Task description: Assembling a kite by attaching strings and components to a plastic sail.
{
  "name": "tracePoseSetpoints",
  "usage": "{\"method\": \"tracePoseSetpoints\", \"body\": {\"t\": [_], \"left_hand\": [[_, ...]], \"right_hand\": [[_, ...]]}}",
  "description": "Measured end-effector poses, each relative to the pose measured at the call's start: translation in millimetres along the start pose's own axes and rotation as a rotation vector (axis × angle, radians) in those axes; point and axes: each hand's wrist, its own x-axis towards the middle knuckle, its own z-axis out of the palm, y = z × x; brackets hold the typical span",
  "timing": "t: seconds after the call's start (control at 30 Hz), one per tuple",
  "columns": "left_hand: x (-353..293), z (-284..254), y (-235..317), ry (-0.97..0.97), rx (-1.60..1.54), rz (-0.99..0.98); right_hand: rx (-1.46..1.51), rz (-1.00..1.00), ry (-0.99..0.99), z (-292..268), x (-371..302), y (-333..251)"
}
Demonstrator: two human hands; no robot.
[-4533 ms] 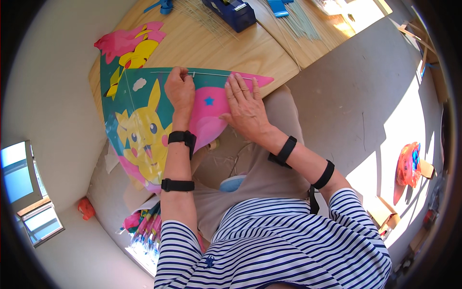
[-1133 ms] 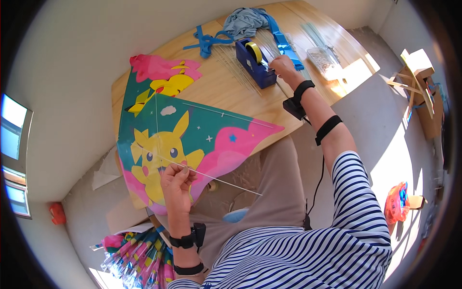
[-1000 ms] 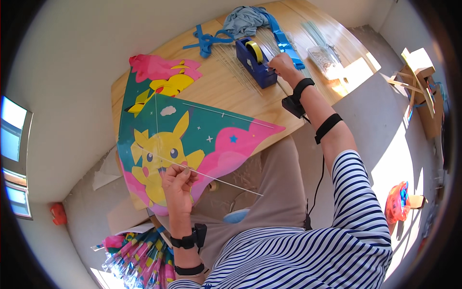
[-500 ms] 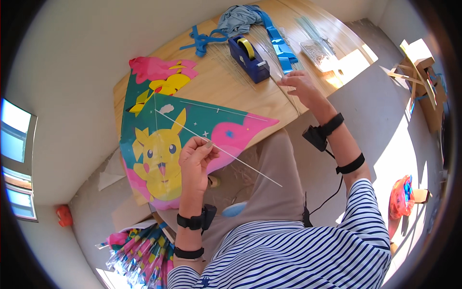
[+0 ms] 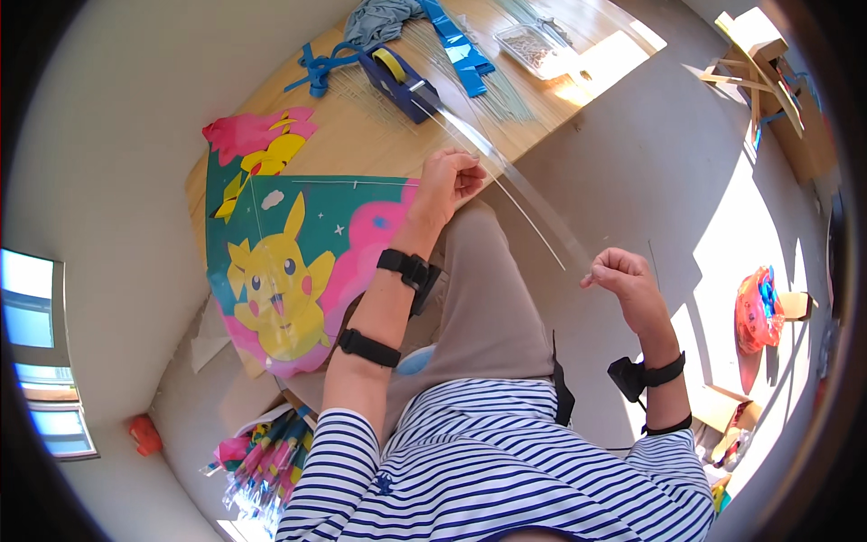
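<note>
My left hand [image 5: 444, 190] is closed on a thin white rod [image 5: 531, 222], which slants down to the right from my fingers. My right hand [image 5: 629, 282] pinches the far end of a long strip of clear tape [image 5: 517, 176]. That strip stretches taut from a dark blue tape dispenser [image 5: 397, 86] on the table, passing close beside the left hand and the rod. To the left lies a printed kite sheet [image 5: 312, 221], green and pink with a yellow cartoon figure. A white rod [image 5: 325, 183] runs near its upper edge; my left wrist covers the sheet's right tip.
Across the wooden table [image 5: 352, 135] lie several thin rods, blue ribbon [image 5: 461, 54], grey cloth [image 5: 375, 23] and a clear box [image 5: 533, 50] of small pieces. Folded kites [image 5: 262, 461] sit low at left. A red bag [image 5: 759, 312] stands on the floor at right.
My right hand has moved from near the dispenser down and right, drawing out the tape. The left hand has carried the rod up and right, off the kite's middle. The view has shifted.
</note>
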Motion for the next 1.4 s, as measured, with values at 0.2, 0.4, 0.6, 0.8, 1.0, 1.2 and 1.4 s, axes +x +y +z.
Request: {"method": "tracePoseSetpoints", "body": {"t": [0.2,0.4,0.6,0.8,1.0,1.2,1.4], "left_hand": [[9.2,-14.4,-3.0,-0.014,0.045,-0.023],[14.3,-12.2,-5.1,-0.019,0.087,-0.026],[14.1,-32.9,-0.9,-0.022,0.075,-0.025],[50.0,-129.7,30.0,0.267,0.248,-0.088],[116.4,-180.4,99.3,0.421,0.241,-0.016],[148.9,-176.6,111.8,0.553,0.418,0.371],[120.3,-88.6,50.4,0.446,0.027,0.307]], "right_hand": [[0.053,0.044,-0.083,-6.6,8.4,12.3],[0.056,0.054,-0.102,-10.8,12.0,18.9],[0.102,0.093,-0.069,-16.3,17.2,28.3],[0.069,0.183,-0.043,-11.4,37.1,50.7],[0.101,0.302,-0.015,-13.4,51.8,72.4],[0.096,0.374,0.007,-15.3,66.2,83.2],[0.103,0.38,0.048,-16.8,74.4,99.4]]}}
